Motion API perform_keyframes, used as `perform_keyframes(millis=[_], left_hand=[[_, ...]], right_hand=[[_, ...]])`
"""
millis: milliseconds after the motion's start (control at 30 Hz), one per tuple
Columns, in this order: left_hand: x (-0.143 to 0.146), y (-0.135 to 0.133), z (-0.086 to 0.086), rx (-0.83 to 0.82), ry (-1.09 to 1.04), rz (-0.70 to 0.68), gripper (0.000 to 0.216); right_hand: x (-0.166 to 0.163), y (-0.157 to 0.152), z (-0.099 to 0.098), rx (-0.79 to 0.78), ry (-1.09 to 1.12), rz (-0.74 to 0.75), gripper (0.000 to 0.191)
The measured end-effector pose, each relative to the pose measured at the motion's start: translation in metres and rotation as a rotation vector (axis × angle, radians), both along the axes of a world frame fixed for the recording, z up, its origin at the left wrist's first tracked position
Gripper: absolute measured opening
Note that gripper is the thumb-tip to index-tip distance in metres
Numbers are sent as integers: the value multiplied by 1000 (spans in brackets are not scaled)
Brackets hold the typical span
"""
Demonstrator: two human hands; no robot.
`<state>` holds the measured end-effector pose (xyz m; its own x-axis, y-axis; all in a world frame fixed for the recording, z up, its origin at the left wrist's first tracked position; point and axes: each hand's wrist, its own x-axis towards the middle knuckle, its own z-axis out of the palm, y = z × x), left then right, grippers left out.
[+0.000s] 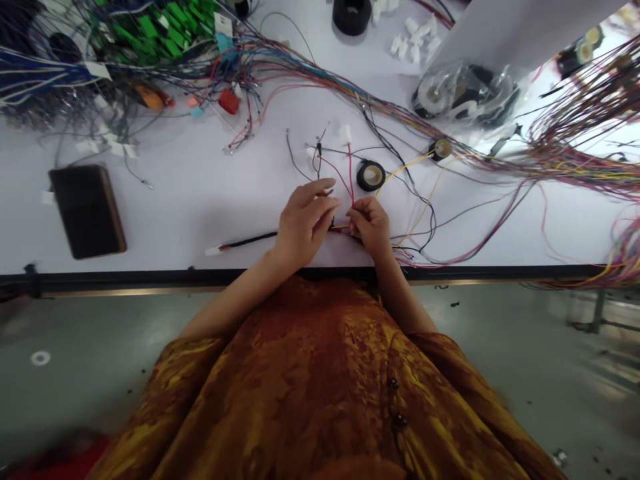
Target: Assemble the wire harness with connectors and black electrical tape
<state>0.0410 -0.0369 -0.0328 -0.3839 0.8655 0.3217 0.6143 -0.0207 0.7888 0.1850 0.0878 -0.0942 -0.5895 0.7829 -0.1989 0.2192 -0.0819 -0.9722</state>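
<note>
My left hand (304, 223) is over the wire harness near the table's front edge, its fingers curved and apart. A dark wire end passes by its fingertips; I see nothing firmly gripped there. My right hand (371, 223) is closed in a pinch on the red wire (350, 167), which runs up to a white connector (345, 135). Between the hands shows a short stretch of harness, partly hidden by the fingers. A black-sleeved branch (250, 239) leads left from under my left hand to a white tip. Just beyond my right hand lies a black tape roll (371, 175).
A dark phone-like slab (89, 212) lies at left. Wire bundles (320, 73) stretch across the back, with green connectors (170, 30) at upper left. A smaller tape roll (441, 149), a plastic bag of rolls (467, 97) and loose white connectors (415, 39) are at right.
</note>
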Motion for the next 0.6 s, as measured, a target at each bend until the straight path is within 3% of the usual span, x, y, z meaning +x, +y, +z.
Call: perform_keyframes(millis=[67,133,233,300,433,500,600], left_hand=[[-14,5,-3,-66,81,1,15],[-36,5,-6,-107,110,103,12],[-59,1,-1,-22,46,243,14],[-55,3,2,-30,-45,159,13],[-19,38,-18,-320,-473,-144,15],[-8,62,-32,-390,-705,-185,22],[-10,89,-41,-314,-842,-147,38]], right_hand=[[1,0,1,-19,77,-5,16],[2,-1,2,-8,134,-5,16],[3,-2,2,30,138,-16,18],[4,-5,1,59,115,-32,19],[6,-9,-3,174,62,-29,15],[7,-11,-4,214,41,-18,13],[7,-11,-6,171,63,-20,14]])
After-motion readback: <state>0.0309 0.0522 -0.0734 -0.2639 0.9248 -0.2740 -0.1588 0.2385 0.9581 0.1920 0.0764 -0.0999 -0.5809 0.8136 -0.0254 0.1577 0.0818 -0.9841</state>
